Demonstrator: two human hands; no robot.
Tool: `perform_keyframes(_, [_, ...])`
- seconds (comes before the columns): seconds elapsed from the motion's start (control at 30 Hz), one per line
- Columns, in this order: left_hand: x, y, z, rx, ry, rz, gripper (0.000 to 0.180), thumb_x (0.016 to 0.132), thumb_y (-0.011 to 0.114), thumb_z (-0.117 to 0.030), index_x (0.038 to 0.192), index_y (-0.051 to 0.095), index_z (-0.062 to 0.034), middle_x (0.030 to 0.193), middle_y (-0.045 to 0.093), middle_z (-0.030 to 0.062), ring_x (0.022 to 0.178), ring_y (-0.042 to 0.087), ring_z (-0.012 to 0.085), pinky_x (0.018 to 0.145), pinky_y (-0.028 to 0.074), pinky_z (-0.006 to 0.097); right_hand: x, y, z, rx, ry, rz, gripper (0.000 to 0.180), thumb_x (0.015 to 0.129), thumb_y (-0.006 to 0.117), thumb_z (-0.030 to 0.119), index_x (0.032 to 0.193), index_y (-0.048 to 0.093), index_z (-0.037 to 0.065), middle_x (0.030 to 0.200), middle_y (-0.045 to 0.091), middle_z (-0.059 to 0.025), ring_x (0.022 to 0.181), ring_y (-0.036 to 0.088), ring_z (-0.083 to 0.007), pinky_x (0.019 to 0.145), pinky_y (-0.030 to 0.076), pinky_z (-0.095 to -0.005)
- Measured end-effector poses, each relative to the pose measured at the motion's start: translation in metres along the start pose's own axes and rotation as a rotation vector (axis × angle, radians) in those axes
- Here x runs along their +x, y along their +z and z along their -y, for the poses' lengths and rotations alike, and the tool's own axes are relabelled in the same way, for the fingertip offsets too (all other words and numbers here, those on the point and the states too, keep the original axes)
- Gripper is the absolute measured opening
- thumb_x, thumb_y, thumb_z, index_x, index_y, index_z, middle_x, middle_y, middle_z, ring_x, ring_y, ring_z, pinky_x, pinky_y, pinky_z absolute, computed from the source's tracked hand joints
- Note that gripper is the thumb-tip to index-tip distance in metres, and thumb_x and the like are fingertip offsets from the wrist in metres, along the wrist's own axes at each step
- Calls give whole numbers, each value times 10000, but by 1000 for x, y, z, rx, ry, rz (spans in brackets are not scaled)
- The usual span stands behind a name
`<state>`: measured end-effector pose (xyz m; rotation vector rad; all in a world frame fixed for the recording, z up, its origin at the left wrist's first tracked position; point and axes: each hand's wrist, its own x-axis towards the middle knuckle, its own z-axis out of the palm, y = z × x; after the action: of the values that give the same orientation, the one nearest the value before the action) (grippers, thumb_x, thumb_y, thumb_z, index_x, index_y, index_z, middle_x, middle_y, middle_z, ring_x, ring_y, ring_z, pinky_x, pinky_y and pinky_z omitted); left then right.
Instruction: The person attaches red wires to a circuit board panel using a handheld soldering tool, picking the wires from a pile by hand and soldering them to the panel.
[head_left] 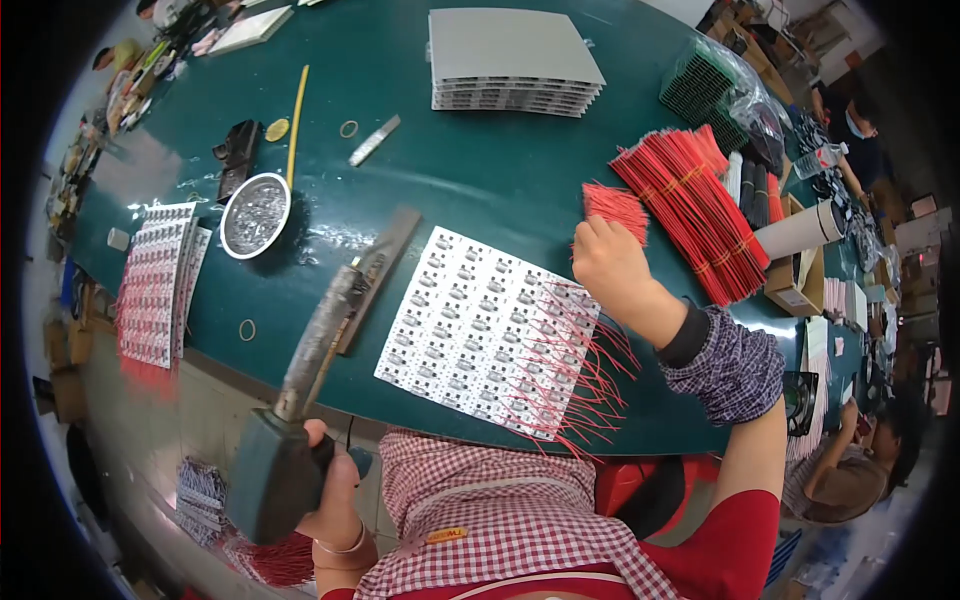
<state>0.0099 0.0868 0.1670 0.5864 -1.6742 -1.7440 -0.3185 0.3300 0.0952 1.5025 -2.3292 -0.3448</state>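
Observation:
My left hand [337,490] grips the dark green handle of a soldering gun [318,345], whose worn metal barrel slants up and away. The tip is near a dark flat bar [385,275] lying on the table. My right hand [608,262] is closed, its fingers pressed together at a small pile of red wires [620,207]; the fingertips are partly hidden. Between my hands lies a white circuit board panel [465,330] with rows of small components. Thin red wires [590,375] stick out from its right-hand columns and overhang its edge.
Bundled red wires [695,210] lie at the right. A white bowl [283,222] of dark bits and a yellow stick [298,120] are on the left. Wired panels [155,285] overhang the left edge. Stacked boards [510,50] stand at the back. Another person [860,450] sits at the right.

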Motion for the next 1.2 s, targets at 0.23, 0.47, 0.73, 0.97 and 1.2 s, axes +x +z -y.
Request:
perform_keyframes(0.23, [13,28,36,157,123,170,511,812,669,113,1311,577,51,1198,663,168,720,575,137,608,471,277,-7,-3,2,-55,-52,-92,112,683,662,140,681,699,34,783,537,-68,817,556,-244,731,449,-397])
perform_keyframes(0.47, [16,41,43,157,85,215,513,806,682,139,1306,598,57,1132,700,172,656,595,126,537,470,255,-9,-12,9,179,74,-78,171,719,650,114,846,712,18,808,566,-82,781,574,-247,717,487,-387])
perform_keyframes(0.73, [34,69,62,307,-51,289,446,795,771,85,1226,665,40,1109,712,116,741,650,133,645,531,270,-1,4,44,749,273,-344,272,755,689,-6,1021,735,23,934,694,-90,809,667,-259,651,554,-359])
perform_keyframes(0.97, [40,88,64,466,-66,312,205,802,817,-21,992,750,19,911,732,81,735,664,148,709,541,270,0,8,46,744,244,-335,276,726,705,-28,1001,721,-4,929,691,-93,795,652,-248,650,550,-342])
perform_keyframes(1.2, [44,95,70,437,-139,319,150,791,808,-14,924,742,7,887,713,88,699,644,172,698,526,305,3,9,45,745,239,-343,290,701,699,-30,990,704,-6,927,679,-88,791,640,-240,634,538,-337])
